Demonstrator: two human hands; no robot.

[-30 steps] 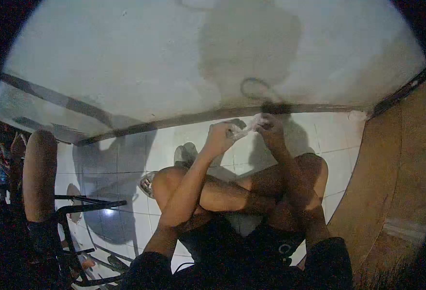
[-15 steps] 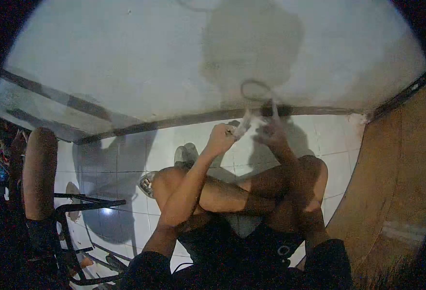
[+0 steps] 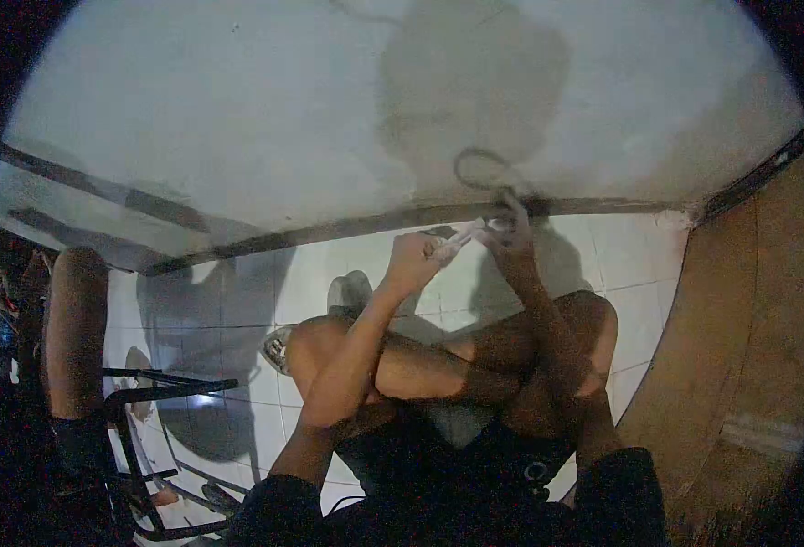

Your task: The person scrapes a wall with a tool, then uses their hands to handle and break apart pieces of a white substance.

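Observation:
My left hand (image 3: 413, 261) is closed, with thumb and fingers bent around a small whitish strip (image 3: 458, 242). The strip slants up and right from that fist to my right hand (image 3: 514, 239). My right fingers are curled, their tips right at the strip's upper end; I cannot tell what else they hold. Both hands are raised in front of my crossed legs (image 3: 438, 369), close to the foot of the wall. Glare washes out the strip's detail.
A pale wall (image 3: 265, 118) rises ahead, bearing shadows, one loop-shaped. White floor tiles (image 3: 634, 255) lie below it. A brown panel (image 3: 721, 365) stands right. At left are a black metal frame (image 3: 170, 392) and another person's leg (image 3: 78, 328). Grey footwear (image 3: 349, 292) is by my legs.
My right hand has moved slightly left, its fingers now at the strip's end. The strip, blurred and more upright before, now slants between the hands. My left hand has barely moved.

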